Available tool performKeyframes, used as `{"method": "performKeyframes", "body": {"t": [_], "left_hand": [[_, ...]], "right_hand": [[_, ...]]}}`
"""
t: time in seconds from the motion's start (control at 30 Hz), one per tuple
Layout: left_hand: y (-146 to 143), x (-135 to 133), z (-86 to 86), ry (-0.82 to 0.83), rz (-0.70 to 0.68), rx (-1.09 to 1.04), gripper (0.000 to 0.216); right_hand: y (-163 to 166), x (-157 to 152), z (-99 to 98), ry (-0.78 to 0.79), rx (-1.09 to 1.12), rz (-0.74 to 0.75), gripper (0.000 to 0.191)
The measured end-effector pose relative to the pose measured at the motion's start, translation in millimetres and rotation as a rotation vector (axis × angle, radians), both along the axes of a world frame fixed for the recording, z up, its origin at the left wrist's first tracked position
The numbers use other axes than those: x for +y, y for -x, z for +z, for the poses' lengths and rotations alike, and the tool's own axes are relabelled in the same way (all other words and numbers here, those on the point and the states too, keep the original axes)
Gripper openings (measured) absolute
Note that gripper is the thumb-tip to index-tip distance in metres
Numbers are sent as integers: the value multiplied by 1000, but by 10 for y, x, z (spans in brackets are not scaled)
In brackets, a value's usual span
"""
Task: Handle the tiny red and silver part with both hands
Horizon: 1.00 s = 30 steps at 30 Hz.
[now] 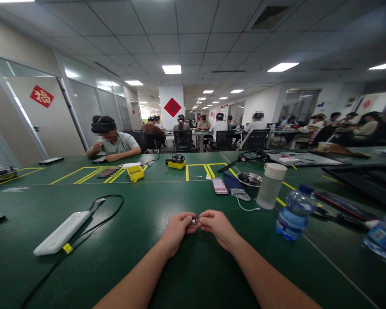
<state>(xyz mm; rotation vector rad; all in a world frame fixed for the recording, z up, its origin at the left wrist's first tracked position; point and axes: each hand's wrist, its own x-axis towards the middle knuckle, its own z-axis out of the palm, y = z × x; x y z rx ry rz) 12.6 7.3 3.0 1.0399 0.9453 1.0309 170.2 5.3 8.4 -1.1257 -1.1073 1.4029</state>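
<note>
My left hand (179,229) is pinched closed on a tiny white-and-dark piece (194,222), too small for me to name. Close against it, my right hand (216,226) has thumb and forefinger pressed together at the piece's right side. Whether the right fingers grip the same piece or something else is hidden. Both hands are held just above the green tabletop (141,257), in the middle of the view.
To the left lies a white power bank (63,232) with a black cable (116,214). On the right stand a frosted bottle (271,186) and a water bottle (295,214). Beyond are a metal bowl (249,179) and a yellow box (135,173). Someone (116,139) sits opposite.
</note>
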Motion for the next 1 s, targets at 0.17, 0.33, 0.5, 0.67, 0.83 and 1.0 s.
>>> {"method": "performKeyframes", "body": {"t": [0.17,0.33,0.5,0.67,0.83,1.0], "left_hand": [[13,21,-33,5,-8,-11,29],[20,25,-39,-4,-25,-15,30],[21,17,-17,3,-25,-19,29],[18,21,-23,7,-17,-30,29],[16,19,-31,13,-28,-18,29],[9,11,-26,3,-23,1,24]], "right_hand": [[-5,1,-4,12,1,8,16],[-26,17,-14,79,58,39,21],[-27,23,5,91,92,50,23],[-27,32,-6,83,112,62,22],[-32,44,-48,79,92,76,19],[-32,42,-64,61,33,65,11]]}}
